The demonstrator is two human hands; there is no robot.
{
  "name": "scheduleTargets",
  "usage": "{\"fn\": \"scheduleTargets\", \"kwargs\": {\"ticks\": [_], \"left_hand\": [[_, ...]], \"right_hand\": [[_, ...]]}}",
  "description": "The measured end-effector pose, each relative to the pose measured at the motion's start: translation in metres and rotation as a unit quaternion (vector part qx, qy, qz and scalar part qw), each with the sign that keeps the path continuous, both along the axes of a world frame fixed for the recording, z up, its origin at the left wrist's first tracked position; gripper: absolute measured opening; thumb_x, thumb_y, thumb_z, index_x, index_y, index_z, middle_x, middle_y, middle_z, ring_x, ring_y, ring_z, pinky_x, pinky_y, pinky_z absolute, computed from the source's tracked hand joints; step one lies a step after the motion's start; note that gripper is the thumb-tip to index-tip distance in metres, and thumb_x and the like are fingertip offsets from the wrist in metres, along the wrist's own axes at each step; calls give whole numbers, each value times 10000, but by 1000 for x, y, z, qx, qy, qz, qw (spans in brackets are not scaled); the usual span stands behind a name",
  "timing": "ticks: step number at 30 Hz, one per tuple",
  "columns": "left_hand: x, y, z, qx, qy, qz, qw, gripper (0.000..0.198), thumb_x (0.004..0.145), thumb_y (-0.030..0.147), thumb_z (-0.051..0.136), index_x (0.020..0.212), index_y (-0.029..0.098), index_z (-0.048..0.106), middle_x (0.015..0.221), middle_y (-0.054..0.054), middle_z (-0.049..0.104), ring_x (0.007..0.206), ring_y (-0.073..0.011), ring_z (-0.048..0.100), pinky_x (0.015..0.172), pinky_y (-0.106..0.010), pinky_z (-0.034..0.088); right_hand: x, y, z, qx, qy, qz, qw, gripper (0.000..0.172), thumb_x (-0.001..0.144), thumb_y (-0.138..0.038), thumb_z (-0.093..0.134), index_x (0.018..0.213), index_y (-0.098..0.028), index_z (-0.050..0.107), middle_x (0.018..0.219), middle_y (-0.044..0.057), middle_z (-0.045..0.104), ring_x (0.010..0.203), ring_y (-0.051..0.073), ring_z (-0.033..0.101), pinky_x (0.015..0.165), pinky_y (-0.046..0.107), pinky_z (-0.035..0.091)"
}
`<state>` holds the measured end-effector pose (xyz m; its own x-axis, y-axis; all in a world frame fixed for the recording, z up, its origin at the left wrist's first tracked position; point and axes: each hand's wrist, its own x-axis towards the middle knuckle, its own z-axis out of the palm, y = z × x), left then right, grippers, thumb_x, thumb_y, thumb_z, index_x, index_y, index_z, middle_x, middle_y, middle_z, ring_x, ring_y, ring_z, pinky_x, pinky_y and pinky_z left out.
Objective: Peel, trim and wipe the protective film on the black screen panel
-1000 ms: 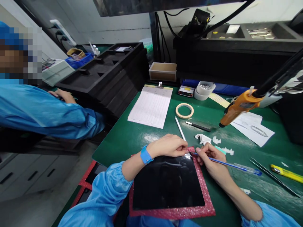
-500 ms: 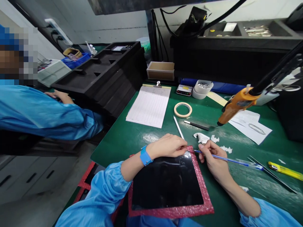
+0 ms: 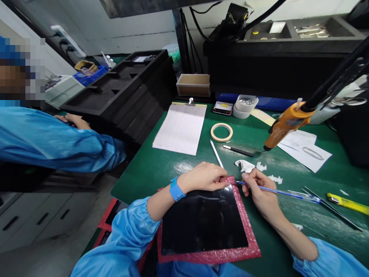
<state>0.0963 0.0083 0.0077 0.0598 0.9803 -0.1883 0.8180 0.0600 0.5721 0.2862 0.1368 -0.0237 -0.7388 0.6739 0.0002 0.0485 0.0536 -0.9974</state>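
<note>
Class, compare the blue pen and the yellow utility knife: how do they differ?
The blue pen is held in the right hand; the yellow utility knife lies on the green tabletop. The pen is thin and blue; the knife is broader and yellow. Both are long and narrow.

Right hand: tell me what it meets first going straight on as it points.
Probably the edge of the red bubble wrap, near the tip of the pen, then the left hand; depth is unclear.
</note>
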Motion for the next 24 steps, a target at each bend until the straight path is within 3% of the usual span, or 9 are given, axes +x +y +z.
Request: {"fn": "scheduleTargets", "kwargs": {"ticks": [11,24], "left_hand": [[-2,-1,-2,-8,4,10,1000,363,1098,312,740,821,236,518,840,14,728,757,-172,677,667,-312,315],[12,-1,-5,-19,41,51,998,412,1168,502,706,870,231,618,847,-10,750,794,-217,735,658,-333,298]], "right_hand": [[1,-1,1,-2,-7,4,1000,799,828,-951,873,628,-270,506,489,-9,563,418,128,499,445,261,452],[1,-1,1,-5,-4,-8,1000,790,843,-957,853,649,-268,519,493,-17,562,414,126,486,437,257,449]]}}
